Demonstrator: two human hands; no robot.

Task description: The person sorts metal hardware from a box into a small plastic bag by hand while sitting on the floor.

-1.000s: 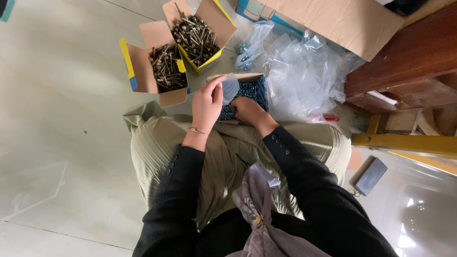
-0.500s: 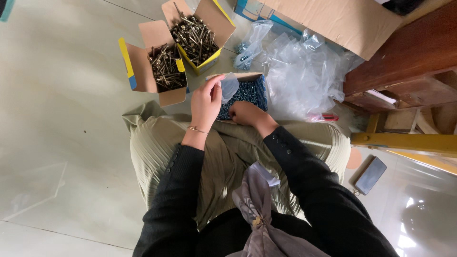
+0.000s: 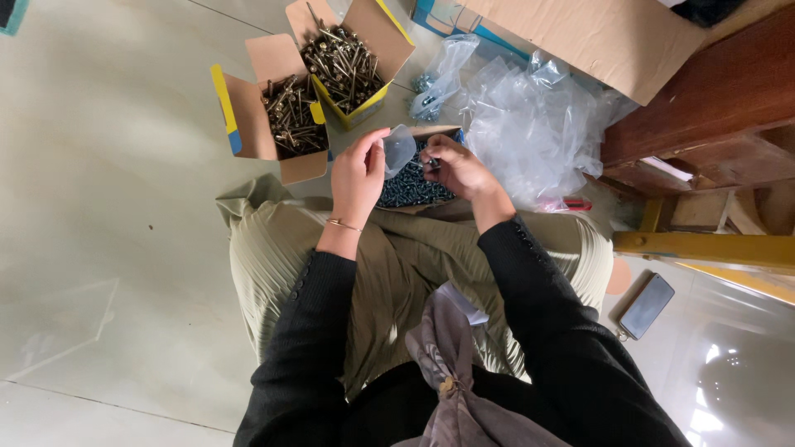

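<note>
Clear plastic forms the small bag [image 3: 398, 150] pinched at its mouth by the left hand [image 3: 358, 177], which holds it upright just above a box of dark screws [image 3: 411, 184] resting at the person's knees. The right hand [image 3: 457, 168] is closed narrowly around a few dark screws, fingertips beside the bag's opening.

Head view, step in hand: this appears to be the filling stage, with screws taken from the box and brought to the bag. The next move likely calls for keeping the bag mouth spread open and aligning the fingertips directly over it, so nothing drops back into the box or onto the olive skirt [image 3: 281, 273].

Head view, surroundings: two open cardboard boxes [image 3: 290, 124] of longer brownish screws stand on the floor beyond the left hand. A heap of empty clear bags [image 3: 538, 132] lies beyond the right hand, and a phone [image 3: 647, 305] lies well apart on the floor.

Limits of view: the count of screws in the right hand cannot be told, and the bag's contents are not discernible. The box's near edge is hidden by the wrists.
</note>
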